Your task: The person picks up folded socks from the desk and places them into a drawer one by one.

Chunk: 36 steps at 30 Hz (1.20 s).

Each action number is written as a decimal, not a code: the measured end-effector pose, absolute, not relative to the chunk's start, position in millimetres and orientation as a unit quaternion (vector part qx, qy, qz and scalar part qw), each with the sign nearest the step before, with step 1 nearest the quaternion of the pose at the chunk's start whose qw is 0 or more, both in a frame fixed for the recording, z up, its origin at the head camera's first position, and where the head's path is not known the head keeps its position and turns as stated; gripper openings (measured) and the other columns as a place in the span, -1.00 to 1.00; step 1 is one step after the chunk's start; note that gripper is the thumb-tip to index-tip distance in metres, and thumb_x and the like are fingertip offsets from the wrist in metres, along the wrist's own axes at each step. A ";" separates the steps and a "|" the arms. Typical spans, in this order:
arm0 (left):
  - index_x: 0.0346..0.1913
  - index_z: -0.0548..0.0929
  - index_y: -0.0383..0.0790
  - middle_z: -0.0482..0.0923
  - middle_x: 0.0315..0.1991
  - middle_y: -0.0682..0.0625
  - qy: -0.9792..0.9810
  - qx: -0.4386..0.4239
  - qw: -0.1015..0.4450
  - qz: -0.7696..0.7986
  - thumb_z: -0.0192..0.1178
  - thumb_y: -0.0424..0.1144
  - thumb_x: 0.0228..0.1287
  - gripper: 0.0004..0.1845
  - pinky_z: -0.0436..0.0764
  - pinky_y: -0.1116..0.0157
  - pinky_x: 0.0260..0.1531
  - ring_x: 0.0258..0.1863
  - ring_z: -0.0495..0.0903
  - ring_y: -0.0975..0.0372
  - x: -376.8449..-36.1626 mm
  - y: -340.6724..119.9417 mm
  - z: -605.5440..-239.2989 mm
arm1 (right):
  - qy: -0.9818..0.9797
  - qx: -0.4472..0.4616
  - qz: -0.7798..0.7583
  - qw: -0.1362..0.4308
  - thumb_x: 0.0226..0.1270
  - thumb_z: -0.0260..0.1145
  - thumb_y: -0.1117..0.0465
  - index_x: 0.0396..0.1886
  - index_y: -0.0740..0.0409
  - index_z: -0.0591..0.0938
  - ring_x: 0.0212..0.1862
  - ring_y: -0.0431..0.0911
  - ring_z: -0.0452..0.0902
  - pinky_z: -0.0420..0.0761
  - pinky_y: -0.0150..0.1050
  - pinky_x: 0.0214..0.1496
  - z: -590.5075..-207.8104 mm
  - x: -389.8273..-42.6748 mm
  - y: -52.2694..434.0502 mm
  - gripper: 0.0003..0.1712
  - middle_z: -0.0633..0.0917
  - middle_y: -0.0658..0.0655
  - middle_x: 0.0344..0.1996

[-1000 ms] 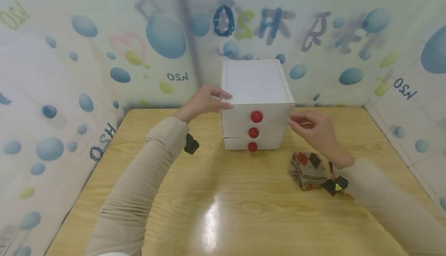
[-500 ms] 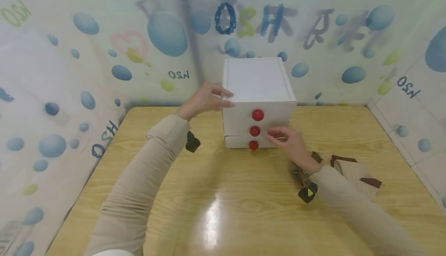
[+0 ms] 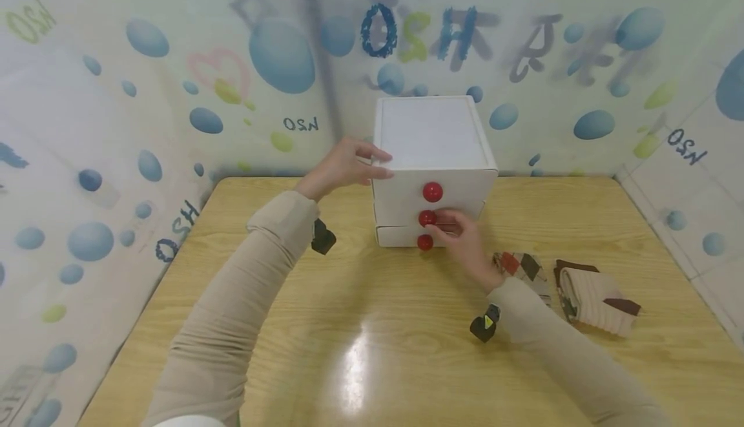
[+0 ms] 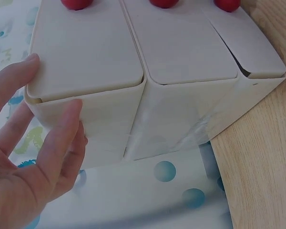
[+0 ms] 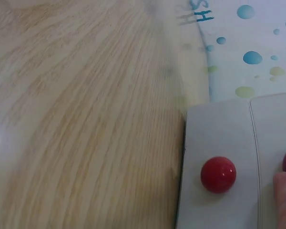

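A white three-drawer box (image 3: 433,133) stands at the back of the wooden table (image 3: 372,323), with three red knobs down its front. My left hand (image 3: 380,163) rests with straight fingers against the box's upper left corner; the left wrist view shows the thumb (image 4: 62,129) on the box's side wall (image 4: 181,114). My right hand (image 3: 437,221) pinches the middle knob (image 3: 427,218) between thumb and forefinger. In the right wrist view one fingertip (image 5: 283,188) sits beside that knob, with the bottom knob (image 5: 218,174) free. The bottom drawer (image 4: 248,52) looks slightly ajar.
Two folded cloths lie right of the box: an argyle one (image 3: 523,264) and a beige ribbed one (image 3: 599,291). Bubble-patterned walls (image 3: 145,123) close in the table at the back and both sides.
My right hand has moved left from the box's right edge down to the middle knob and closed on it. This uncovered the cloths. The left hand has stayed on the box's corner.
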<state>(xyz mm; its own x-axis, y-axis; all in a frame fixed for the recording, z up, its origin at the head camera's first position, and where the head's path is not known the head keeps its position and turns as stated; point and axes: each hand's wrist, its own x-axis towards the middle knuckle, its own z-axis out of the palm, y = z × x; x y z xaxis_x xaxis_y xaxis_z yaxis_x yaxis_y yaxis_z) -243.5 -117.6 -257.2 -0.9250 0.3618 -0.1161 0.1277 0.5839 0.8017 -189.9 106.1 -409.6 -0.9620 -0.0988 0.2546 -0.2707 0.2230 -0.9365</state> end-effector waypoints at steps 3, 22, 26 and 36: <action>-0.04 0.58 -0.13 0.44 0.01 0.04 0.881 0.139 0.133 0.432 0.31 -0.14 0.00 -0.60 0.58 0.34 -0.29 -0.21 0.51 0.21 -243.6 -118.2 -257.1 | -0.762 0.099 0.635 0.080 0.06 0.34 0.25 -0.14 0.38 0.49 -0.15 0.02 0.53 0.55 -0.41 -0.16 -409.6 -189.4 100.3 -0.61 0.57 0.27 -0.17; -0.04 0.58 -0.11 0.44 0.00 0.06 0.885 0.138 0.131 0.424 0.31 -0.13 0.01 -0.61 0.57 0.34 -0.28 -0.20 0.50 0.23 -243.0 -117.4 -257.1 | -0.746 0.019 0.654 0.123 0.03 0.35 0.32 -0.22 0.37 0.47 -0.26 -0.15 0.51 0.53 -0.45 -0.18 -412.7 -187.9 83.3 -0.67 0.56 0.22 -0.22; -0.04 0.57 -0.10 0.43 0.01 0.06 0.885 0.137 0.133 0.425 0.31 -0.13 0.00 -0.60 0.57 0.33 -0.27 -0.24 0.52 0.22 -242.8 -117.0 -257.1 | -0.740 0.025 0.660 0.129 0.02 0.35 0.34 -0.23 0.39 0.47 -0.28 -0.17 0.51 0.53 -0.46 -0.20 -412.1 -185.4 84.1 -0.67 0.55 0.23 -0.23; -0.05 0.58 -0.11 0.44 0.01 0.04 0.883 0.137 0.130 0.430 0.32 -0.14 -0.01 -0.61 0.57 0.29 -0.25 -0.30 0.55 0.20 -241.5 -116.9 -256.9 | -0.733 0.047 0.665 0.137 0.02 0.37 0.28 -0.27 0.35 0.50 -0.30 -0.17 0.51 0.55 -0.48 -0.25 -420.9 -171.9 89.9 -0.69 0.54 0.16 -0.26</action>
